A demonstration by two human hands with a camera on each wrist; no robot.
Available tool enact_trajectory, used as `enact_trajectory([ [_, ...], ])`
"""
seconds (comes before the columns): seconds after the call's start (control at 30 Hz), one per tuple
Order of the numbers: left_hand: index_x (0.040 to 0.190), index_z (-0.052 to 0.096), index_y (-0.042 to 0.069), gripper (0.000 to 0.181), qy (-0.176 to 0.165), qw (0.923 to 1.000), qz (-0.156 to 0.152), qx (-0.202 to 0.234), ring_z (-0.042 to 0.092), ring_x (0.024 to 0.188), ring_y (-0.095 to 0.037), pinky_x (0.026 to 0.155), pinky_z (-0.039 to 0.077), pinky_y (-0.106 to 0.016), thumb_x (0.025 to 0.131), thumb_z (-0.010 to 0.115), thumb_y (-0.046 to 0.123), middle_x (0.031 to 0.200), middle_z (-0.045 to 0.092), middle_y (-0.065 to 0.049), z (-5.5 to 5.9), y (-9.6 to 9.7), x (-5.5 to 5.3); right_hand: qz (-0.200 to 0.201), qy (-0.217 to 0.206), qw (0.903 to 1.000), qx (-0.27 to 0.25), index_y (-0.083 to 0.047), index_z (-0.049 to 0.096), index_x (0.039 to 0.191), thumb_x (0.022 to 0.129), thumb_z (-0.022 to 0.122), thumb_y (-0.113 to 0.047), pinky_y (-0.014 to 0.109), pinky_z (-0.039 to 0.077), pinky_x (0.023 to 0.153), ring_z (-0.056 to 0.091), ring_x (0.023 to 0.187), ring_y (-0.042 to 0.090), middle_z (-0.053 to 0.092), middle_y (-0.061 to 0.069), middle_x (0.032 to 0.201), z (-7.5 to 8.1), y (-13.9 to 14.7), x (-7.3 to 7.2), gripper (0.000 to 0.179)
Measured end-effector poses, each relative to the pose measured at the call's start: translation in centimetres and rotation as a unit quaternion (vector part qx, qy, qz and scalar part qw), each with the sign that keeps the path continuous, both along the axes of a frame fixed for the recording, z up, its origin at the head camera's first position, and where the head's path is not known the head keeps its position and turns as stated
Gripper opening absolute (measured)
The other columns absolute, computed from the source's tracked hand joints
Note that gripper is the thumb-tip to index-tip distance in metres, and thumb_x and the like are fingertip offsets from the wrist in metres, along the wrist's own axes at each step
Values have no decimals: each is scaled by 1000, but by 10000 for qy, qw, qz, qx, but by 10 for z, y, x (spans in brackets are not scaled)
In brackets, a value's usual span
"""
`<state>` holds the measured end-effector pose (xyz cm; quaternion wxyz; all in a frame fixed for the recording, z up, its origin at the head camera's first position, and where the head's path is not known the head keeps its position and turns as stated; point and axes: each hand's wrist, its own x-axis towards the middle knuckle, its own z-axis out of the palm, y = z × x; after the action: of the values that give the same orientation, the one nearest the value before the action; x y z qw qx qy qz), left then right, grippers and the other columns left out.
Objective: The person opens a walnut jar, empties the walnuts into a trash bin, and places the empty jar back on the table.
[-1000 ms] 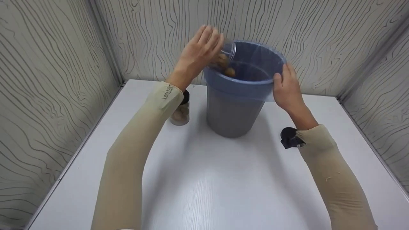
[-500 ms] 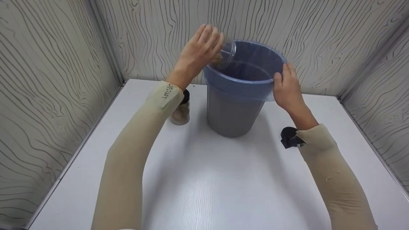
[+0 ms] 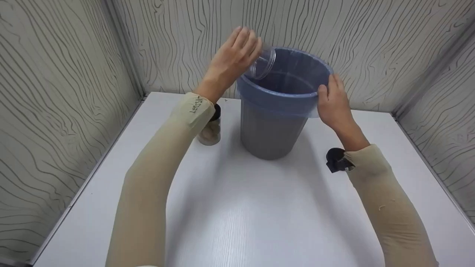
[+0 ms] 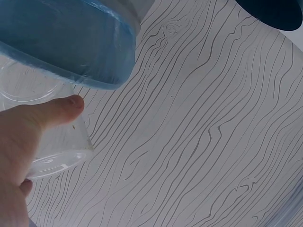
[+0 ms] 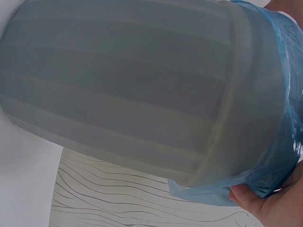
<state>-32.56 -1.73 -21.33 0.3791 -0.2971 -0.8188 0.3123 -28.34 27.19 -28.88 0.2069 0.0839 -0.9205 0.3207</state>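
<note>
My left hand grips a clear plastic jar, tipped with its mouth over the rim of a grey bin. In the left wrist view, the thumb lies along the jar's see-through wall and no contents show inside. A blue bag lines the bin and folds down over its rim. My right hand holds the rim and liner on the right side, fingers over the edge. The right wrist view shows the ribbed bin and the bunched liner beside that hand. The bin's bottom is hidden.
Behind my left wrist stands another clear jar with a black lid and brownish pieces inside. A black lid-like object lies by my right cuff, partly hidden. The white table meets wood-patterned walls.
The brownish round pieces seen in the tipped jar and at its mouth have dropped out of sight into the bin. Both hands have stayed almost in place.
</note>
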Motion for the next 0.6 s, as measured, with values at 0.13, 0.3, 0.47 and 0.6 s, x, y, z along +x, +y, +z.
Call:
enact_trajectory([
  [0.13, 141, 31, -1, 65, 99, 9999, 27, -50, 37, 129, -37, 110, 22, -44, 84, 62, 0, 137, 40, -22, 1, 0, 0, -6, 2, 10000, 14, 12, 14, 145, 100, 21, -30, 43, 9, 113, 9, 141, 36, 10, 28, 152, 1, 0, -1, 62],
  [0.3, 141, 30, -1, 69, 104, 9999, 27, -75, 37, 129, -37, 110, 22, -44, 82, 64, 2, 138, 39, -23, 0, -1, -1, -15, 18, 10000, 19, 12, 15, 145, 100, 21, -30, 42, 9, 113, 9, 141, 36, 10, 28, 152, 0, 0, -2, 62],
  [0.47, 141, 33, 0, 64, 294, 9996, -20, 18, 39, 128, -35, 110, 24, -43, 83, 61, 1, 136, 41, -22, -1, -2, -2, -31, 24, 10000, 33, 11, 14, 145, 100, 22, -30, 43, 9, 113, 8, 141, 36, 11, 27, 152, 0, 0, -3, 62],
  [0.6, 141, 31, -1, 65, 14, 9992, 50, 390, 38, 128, -36, 110, 24, -43, 83, 60, 1, 137, 41, -22, -2, -1, -1, -52, 0, 10000, 59, 11, 14, 145, 100, 22, -30, 43, 9, 113, 9, 141, 36, 11, 27, 152, -1, -1, -2, 62],
])
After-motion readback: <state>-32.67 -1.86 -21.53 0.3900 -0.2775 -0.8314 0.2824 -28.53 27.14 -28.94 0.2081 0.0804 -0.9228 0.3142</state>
